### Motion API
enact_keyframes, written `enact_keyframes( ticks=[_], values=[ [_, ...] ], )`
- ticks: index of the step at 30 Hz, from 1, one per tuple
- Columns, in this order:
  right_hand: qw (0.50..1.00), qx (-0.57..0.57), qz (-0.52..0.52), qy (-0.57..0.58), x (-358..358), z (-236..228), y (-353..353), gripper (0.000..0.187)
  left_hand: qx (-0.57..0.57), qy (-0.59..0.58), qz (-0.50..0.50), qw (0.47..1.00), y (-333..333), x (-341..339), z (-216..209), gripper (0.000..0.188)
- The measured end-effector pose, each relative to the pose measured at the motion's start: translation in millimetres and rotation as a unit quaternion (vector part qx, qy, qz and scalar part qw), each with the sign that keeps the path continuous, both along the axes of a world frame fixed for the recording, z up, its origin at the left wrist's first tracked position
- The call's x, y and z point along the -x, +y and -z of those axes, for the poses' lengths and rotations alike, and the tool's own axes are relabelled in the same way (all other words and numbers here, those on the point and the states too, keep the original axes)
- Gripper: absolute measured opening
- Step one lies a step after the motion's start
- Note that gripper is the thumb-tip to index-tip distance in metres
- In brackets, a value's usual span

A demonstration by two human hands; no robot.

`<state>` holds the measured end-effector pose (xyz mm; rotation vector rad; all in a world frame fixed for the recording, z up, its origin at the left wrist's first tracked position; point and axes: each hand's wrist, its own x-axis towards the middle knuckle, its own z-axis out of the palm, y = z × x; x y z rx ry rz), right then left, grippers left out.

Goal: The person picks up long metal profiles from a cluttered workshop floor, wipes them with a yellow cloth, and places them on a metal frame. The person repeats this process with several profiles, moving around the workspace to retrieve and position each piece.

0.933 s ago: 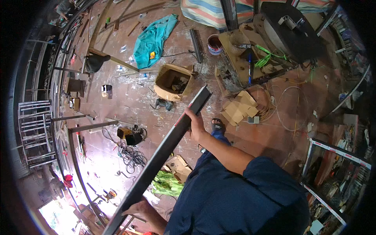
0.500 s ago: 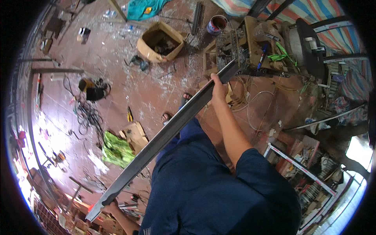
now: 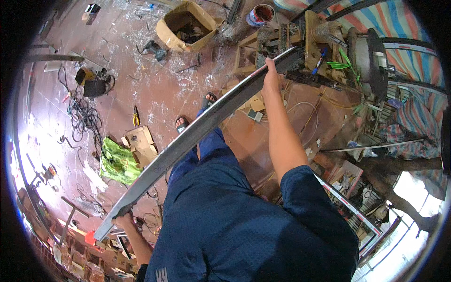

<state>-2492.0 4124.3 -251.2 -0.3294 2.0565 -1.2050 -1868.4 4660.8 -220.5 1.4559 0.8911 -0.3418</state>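
A long grey metal channel [image 3: 206, 120] slants across in front of my body, from the lower left to the upper right. My left hand [image 3: 124, 220] is closed on its lower-left end. Near the opposite end, my right hand [image 3: 271, 79] wraps round the channel's edge, thumb on top. The channel's upper-right tip lies in view in front of a rough wooden stand [image 3: 315, 37] with a dark machine [image 3: 373, 61] beside it; whether they touch I cannot tell. A blue marker [image 3: 320, 60] and a green strip [image 3: 342, 66] are on that stand.
Around my sandalled feet [image 3: 209, 99] lie pliers [image 3: 136, 116], flattened cardboard [image 3: 141, 145], a green sack [image 3: 117, 160] and tangled cables [image 3: 84, 113]. Farther off stand an open cardboard box [image 3: 185, 28] and a paint bucket [image 3: 260, 16]. A metal frame [image 3: 350, 207] leans at the right.
The whole view has shifted, and floor items now appear farther left and higher. Both hands keep their grip on the channel, whose right end has come nearer the wooden stand.
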Motion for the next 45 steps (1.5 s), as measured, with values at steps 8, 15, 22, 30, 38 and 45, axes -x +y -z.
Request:
enact_keyframes(
  ticks=[8,15,22,30,38,45],
  values=[
    [1.000,0.027,-0.003,0.003,5.9,30.4,-3.4,0.080,-0.024,0.001,0.047,0.999,3.1,-28.5,13.4,0.086],
    [0.998,0.054,0.024,-0.012,5.6,22.1,-8.7,0.052,-0.029,0.024,0.056,0.998,-28.7,-27.5,15.8,0.067],
    [0.998,0.038,0.022,-0.046,-9.4,-3.7,-13.9,0.059,-0.001,-0.018,0.076,0.997,-4.5,-36.3,27.8,0.079],
    [0.999,0.034,0.034,-0.022,-11.5,-5.5,-22.0,0.065,0.012,-0.013,0.096,0.995,-37.7,-54.0,68.2,0.077],
    [0.998,0.035,-0.003,-0.060,38.6,27.5,-45.3,0.069,-0.004,0.007,0.055,0.998,-54.4,-36.3,76.5,0.054],
    [0.999,0.039,0.000,-0.017,17.6,16.2,-34.8,0.066,-0.031,0.015,0.044,0.998,-53.5,-40.9,70.1,0.058]
  ],
)
